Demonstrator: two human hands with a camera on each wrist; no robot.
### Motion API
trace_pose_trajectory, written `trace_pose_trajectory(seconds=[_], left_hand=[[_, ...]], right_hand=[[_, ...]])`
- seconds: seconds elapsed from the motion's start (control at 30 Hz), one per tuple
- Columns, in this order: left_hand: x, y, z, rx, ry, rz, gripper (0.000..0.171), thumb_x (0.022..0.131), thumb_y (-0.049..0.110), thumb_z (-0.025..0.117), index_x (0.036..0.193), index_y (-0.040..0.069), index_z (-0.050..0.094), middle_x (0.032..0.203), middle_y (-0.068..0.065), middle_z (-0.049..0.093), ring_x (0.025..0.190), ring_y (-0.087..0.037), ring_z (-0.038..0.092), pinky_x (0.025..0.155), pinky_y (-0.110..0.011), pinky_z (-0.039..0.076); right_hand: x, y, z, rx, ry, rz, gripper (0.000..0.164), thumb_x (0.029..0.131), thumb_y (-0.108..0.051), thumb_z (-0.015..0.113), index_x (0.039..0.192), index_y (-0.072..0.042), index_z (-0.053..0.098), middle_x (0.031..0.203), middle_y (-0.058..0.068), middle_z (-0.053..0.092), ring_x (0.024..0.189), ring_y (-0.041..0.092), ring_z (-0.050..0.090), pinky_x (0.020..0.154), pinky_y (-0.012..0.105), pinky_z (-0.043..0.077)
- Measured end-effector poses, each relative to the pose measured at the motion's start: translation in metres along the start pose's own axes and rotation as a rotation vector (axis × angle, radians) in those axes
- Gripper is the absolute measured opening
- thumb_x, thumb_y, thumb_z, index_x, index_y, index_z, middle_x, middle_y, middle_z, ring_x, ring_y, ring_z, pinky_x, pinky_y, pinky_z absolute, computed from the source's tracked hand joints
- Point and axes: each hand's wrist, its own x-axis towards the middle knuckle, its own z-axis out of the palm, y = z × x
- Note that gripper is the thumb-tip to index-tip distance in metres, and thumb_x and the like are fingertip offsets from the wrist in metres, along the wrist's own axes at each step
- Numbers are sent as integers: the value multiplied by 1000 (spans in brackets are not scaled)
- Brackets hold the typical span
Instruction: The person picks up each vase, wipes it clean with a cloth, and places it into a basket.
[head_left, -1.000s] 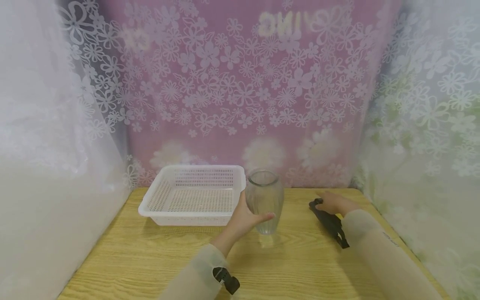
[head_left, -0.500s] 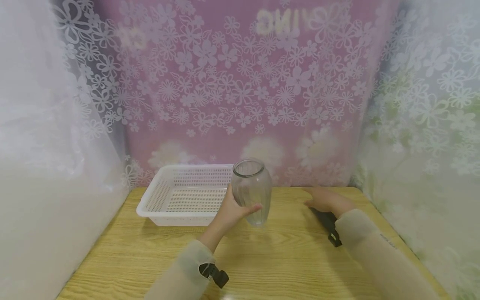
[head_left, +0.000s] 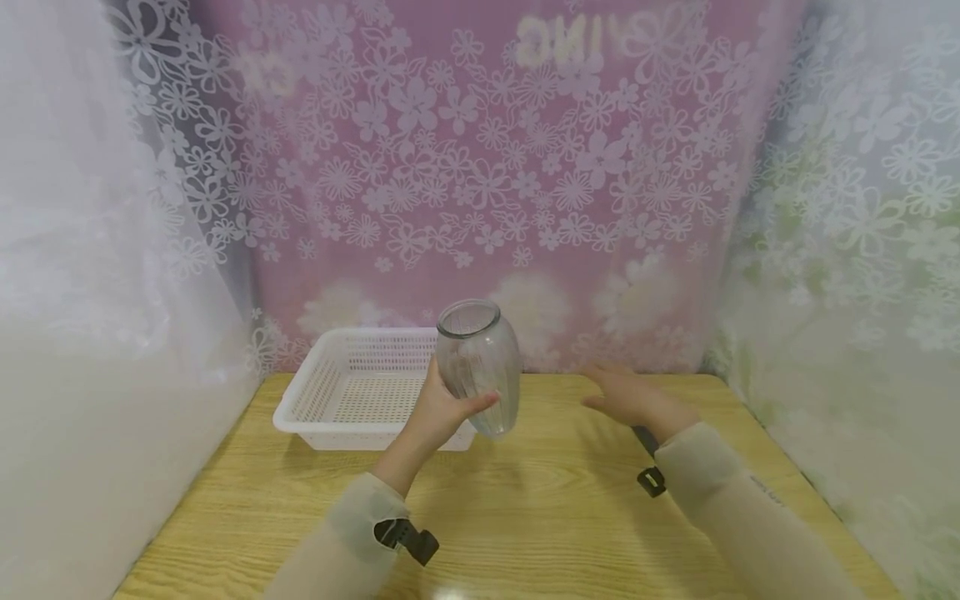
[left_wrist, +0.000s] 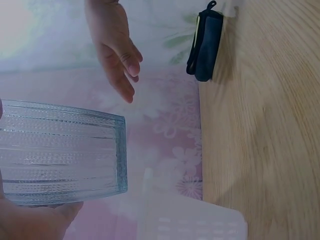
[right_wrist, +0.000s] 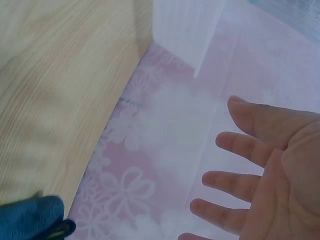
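Observation:
My left hand [head_left: 435,412] grips a clear ribbed glass vase [head_left: 483,367] round its side, with the thumb across the front. The vase is held up over the table, tilted so its mouth leans left, and overlaps the right end of a white plastic basket [head_left: 300,417]. In the left wrist view the glass vase [left_wrist: 65,155] shows nothing inside. My right hand [head_left: 637,400] hovers right of the vase, its fingers [right_wrist: 235,184] extended and spread, holding nothing. A dark blue zip pouch [left_wrist: 207,45] lies on the table near it, mostly hidden by the right arm in the head view.
A wood-grain table [head_left: 547,533] bears the basket at its back left. Behind it hangs a pink flowered curtain [head_left: 480,167], with pale plastic sheets [head_left: 862,292] at both sides. A black strap [head_left: 405,537] sits at my left wrist.
My left hand has raised the vase off the table, moving it left and tilting it. My right hand has left the pouch and moved left, its fingers now free.

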Motion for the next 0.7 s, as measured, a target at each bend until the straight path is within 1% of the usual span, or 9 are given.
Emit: trace_pose_trajectory(seconds=[0.17, 0.27, 0.47, 0.6, 0.7], left_hand=[[0, 2, -10, 8, 28, -11, 101, 77, 29, 89, 153, 26, 23, 145, -7, 42, 131, -33, 46, 102, -60, 44], [0, 3, -16, 18, 36, -12, 103, 77, 30, 90, 154, 26, 22, 145, -8, 42, 131, -34, 46, 102, -59, 44], [2, 4, -28, 82, 54, -14, 105, 76, 34, 89, 155, 27, 20, 145, -6, 41, 131, -34, 45, 103, -59, 43], [2, 7, -36, 108, 58, -1, 108, 76, 35, 89, 156, 26, 18, 147, -6, 40, 132, -36, 44, 103, -61, 42], [1, 9, -42, 131, 75, -9, 109, 75, 37, 90, 157, 25, 18, 147, -7, 40, 132, -36, 44, 103, -60, 43]], right_hand=[[3, -11, 3, 4, 44, -23, 60, 104, -30, 56, 153, -1, 36, 156, 32, 27, 142, 54, 24, 110, 70, 23], [5, -14, 8, 19, 91, -25, 59, 104, -31, 56, 153, -4, 38, 157, 28, 28, 143, 51, 25, 111, 69, 23], [10, -23, 18, 61, 172, -51, 56, 104, -33, 56, 151, -5, 43, 156, 24, 35, 143, 48, 28, 112, 66, 26], [14, -30, 24, 49, 209, -76, 53, 104, -33, 56, 148, -6, 47, 155, 23, 37, 143, 45, 30, 112, 65, 28], [15, -37, 26, 44, 239, -98, 50, 104, -33, 56, 146, -6, 49, 154, 24, 38, 143, 45, 31, 111, 64, 29]])
